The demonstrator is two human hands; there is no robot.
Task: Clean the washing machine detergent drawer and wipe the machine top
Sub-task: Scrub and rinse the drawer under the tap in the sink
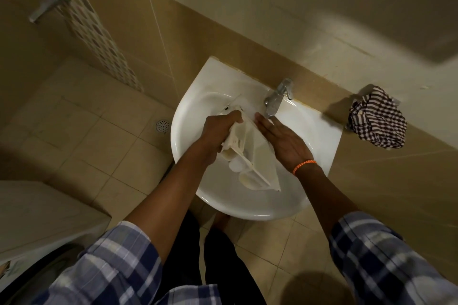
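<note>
Head view, looking straight down. Beige tiled floor (81, 131) and beige tiled wall (198, 20) fill most of the frame, with a patterned mosaic strip (99, 39) running down the wall at upper left. Washing machine (37, 215) sits at lower left, top surface pale, part of its round door visible below. White wall-mounted sink (319, 131) is centre frame, directly in front of the person. Person wears a blue plaid shirt, sleeves (119, 265) rolled up, dark trousers.

Detergent drawer (257, 156), cream plastic and stained, is held tilted inside the sink basin, compartments facing up and toward the left, far end near the tap. Left hand (218, 134) grasps the drawer along its left side, fingers curled over the upper edge. Right hand (280, 138) is flat, fingers straight, pressed against the drawer's right side panel; fingertips lie just below the tap spout. Orange band (303, 166) on the right wrist.

Checked cloth (379, 119), dark and white, hangs bunched against the wall right of the sink, well apart from both hands. Chrome tap (277, 98) stands on the sink's back rim; cannot tell whether water runs. Another chrome fitting (49, 3) on the wall at upper left. Round floor drain (162, 126) just left of the sink.
</note>
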